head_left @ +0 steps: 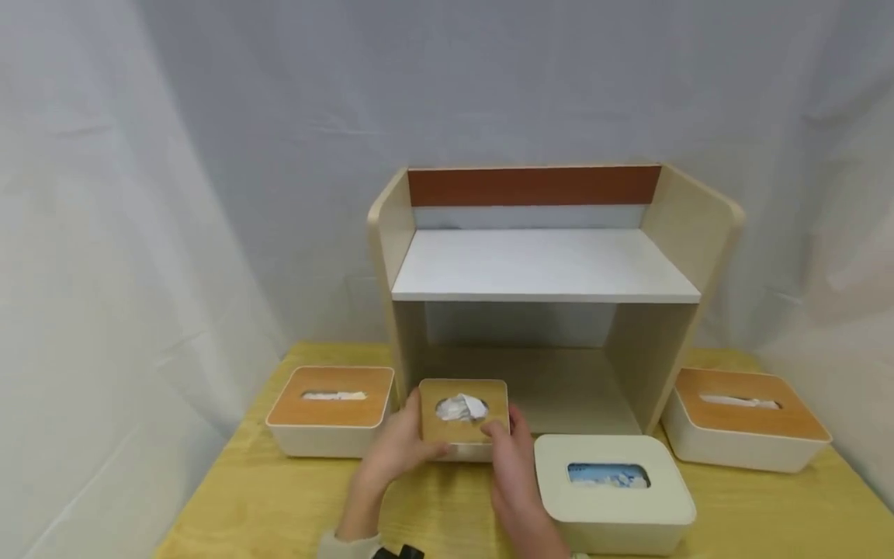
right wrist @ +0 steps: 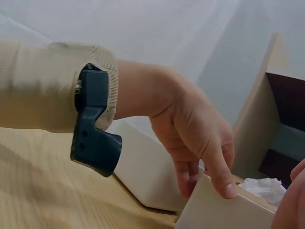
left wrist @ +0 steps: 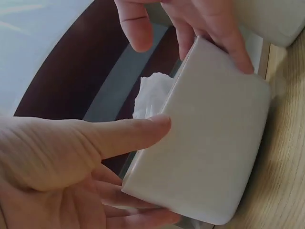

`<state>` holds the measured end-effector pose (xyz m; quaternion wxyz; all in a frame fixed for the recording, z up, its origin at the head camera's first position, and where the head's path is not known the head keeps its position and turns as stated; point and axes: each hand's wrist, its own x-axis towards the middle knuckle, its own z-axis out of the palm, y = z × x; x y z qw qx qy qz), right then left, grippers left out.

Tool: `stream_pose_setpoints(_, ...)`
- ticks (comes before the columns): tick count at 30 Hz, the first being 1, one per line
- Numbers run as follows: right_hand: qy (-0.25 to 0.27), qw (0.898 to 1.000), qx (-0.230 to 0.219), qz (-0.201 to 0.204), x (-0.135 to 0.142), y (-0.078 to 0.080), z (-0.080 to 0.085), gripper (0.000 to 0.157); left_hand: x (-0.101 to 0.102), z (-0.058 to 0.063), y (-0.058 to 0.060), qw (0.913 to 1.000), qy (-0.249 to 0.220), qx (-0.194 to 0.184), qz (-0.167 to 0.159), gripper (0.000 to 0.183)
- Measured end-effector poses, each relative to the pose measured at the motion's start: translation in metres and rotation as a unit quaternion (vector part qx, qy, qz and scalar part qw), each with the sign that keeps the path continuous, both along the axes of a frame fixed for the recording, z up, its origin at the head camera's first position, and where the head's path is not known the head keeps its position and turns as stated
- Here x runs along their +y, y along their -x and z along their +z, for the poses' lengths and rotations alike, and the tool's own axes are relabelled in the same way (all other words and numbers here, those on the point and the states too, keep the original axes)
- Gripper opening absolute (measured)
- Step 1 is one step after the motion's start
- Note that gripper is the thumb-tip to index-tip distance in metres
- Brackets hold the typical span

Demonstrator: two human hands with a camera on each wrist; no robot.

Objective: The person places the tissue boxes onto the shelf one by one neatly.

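Observation:
A small square tissue box (head_left: 464,452) with a light wood lid and white tissue in its oval slot is between the two hands, right at the front of the shelf's lower level. My left hand (head_left: 396,444) holds its left side, thumb on the front wall, fingers along the side wall. On the other side, my right hand (head_left: 513,473) has its fingers against the right wall and front corner; its thumb is over the lid's edge. In the left wrist view the box's plain white front (left wrist: 205,129) shows close over the wooden table (left wrist: 286,143).
A two-level shelf unit (head_left: 545,264) stands behind. One orange-lidded tissue box (head_left: 331,439) is left of it, another (head_left: 747,446) to its right. A larger cream tissue box (head_left: 615,505) with a blue pack inside sits right beside my right hand. Grey cloth (head_left: 279,155) hangs behind.

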<state>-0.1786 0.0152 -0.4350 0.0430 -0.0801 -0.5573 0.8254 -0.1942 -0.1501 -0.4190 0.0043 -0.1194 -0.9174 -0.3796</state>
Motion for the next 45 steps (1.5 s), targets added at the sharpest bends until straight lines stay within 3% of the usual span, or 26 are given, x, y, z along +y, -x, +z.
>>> stream_pose_setpoints(4,-0.006,1.0,-0.006,0.0,-0.001,-0.003,-0.005,0.073,0.002,-0.008,-0.003,0.9995,-0.008,-0.009,0.028,0.1)
stream_pose_setpoints(9,-0.068,0.997,-0.016,-0.012,-0.008,-0.015,-0.013,0.079,0.0,-0.018,-0.009,0.9982,-0.015,0.0,0.058,0.091)
stream_pose_setpoints(15,-0.138,0.99,-0.017,-0.032,-0.016,-0.03,-0.003,0.088,-0.001,-0.015,-0.011,0.9964,-0.012,0.021,0.081,0.087)
stream_pose_setpoints(22,-0.156,0.987,-0.005,-0.025,-0.015,-0.038,0.008,0.09,-0.001,-0.011,-0.011,0.9947,-0.017,0.01,0.101,0.069)
stream_pose_setpoints(30,-0.15,0.989,0.014,-0.007,-0.009,-0.031,0.0,0.089,0.0,-0.016,-0.01,0.9954,-0.017,0.005,0.094,0.068)
stream_pose_setpoints(37,-0.146,0.988,0.037,-0.019,-0.011,-0.023,-0.01,0.085,-0.004,-0.02,-0.006,0.9953,-0.059,0.01,0.076,0.065)
stream_pose_setpoints(45,-0.186,0.98,0.062,-0.017,-0.019,-0.019,-0.023,0.094,-0.004,-0.017,-0.006,0.9949,-0.078,-0.01,0.063,0.066)
